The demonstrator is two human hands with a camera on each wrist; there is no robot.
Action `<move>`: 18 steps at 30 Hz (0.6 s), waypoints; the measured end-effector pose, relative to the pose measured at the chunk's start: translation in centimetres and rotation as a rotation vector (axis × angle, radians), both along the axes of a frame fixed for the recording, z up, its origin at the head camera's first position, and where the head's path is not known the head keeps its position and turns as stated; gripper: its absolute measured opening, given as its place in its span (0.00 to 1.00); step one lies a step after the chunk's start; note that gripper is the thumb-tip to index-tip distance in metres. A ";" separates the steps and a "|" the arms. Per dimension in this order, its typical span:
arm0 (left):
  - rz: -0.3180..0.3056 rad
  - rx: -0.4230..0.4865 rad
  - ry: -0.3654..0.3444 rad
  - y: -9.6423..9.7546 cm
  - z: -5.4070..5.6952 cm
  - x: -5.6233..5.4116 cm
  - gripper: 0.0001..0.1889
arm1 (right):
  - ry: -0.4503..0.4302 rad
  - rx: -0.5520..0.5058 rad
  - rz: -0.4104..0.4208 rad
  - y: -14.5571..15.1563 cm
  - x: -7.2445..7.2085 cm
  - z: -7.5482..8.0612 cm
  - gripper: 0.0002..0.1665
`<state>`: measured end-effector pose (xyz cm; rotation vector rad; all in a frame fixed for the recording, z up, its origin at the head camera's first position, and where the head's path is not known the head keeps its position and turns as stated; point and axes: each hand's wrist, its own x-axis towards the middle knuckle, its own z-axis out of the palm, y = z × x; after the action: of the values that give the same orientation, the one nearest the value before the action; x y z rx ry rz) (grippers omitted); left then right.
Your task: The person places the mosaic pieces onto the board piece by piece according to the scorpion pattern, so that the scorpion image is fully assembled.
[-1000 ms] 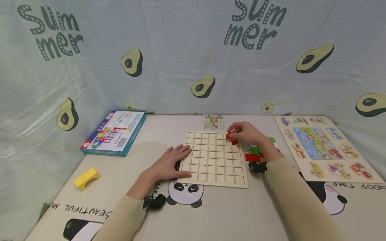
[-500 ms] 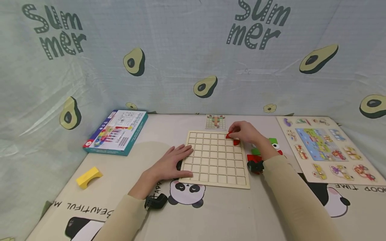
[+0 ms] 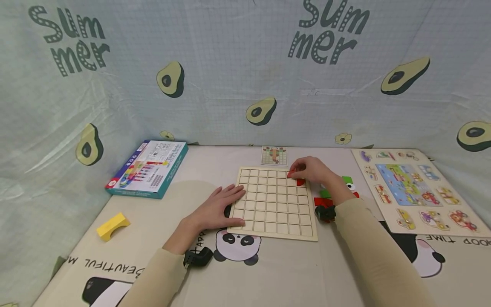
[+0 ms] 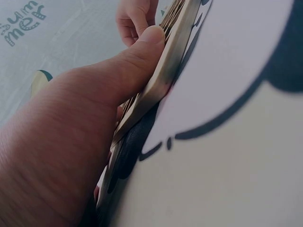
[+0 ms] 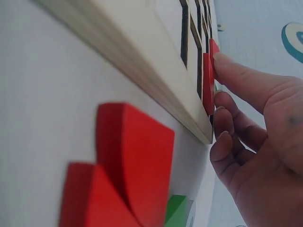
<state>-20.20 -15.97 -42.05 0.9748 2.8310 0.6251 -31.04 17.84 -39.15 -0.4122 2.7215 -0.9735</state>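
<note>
A pale wooden grid board (image 3: 271, 206) lies in front of me, with rows of square cells. My left hand (image 3: 216, 207) rests on its left edge, fingers spread and straight; in the left wrist view the thumb (image 4: 135, 59) lies along the rim. At the far right corner of the board, my right hand (image 3: 311, 169) pinches a small red piece (image 3: 290, 175) between thumb and fingers. Another red piece (image 3: 301, 182) sits in the grid just beside it. The fingers partly cover the pinched piece, so its full shape is hidden.
Loose red pieces (image 3: 323, 201) and green pieces (image 3: 325, 193) lie right of the board, partly under the right wrist. A pattern card (image 3: 274, 155) is behind it. A picture puzzle (image 3: 406, 217) lies right; a box (image 3: 147, 170) and a yellow arch block (image 3: 113, 226) stand left.
The right hand stays at the far right corner with the red piece, its fingers shifting only slightly. The left hand keeps its place on the board. The head view has shifted a little.
</note>
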 end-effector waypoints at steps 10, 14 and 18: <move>-0.002 0.007 0.005 -0.1 0.1 0.0 0.48 | 0.017 0.010 0.019 0.3 0.2 0.4 0.12; -0.002 0.004 0.004 0.0 0.1 0.0 0.48 | 0.037 0.012 0.017 1.0 0.5 0.7 0.14; 0.003 -0.003 0.002 0.0 -0.1 -0.1 0.48 | 0.059 0.007 0.013 1.9 0.9 1.0 0.14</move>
<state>-20.29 -16.00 -42.11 0.9714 2.8348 0.6210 -30.17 19.74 -38.15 -0.4644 2.7701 -0.9633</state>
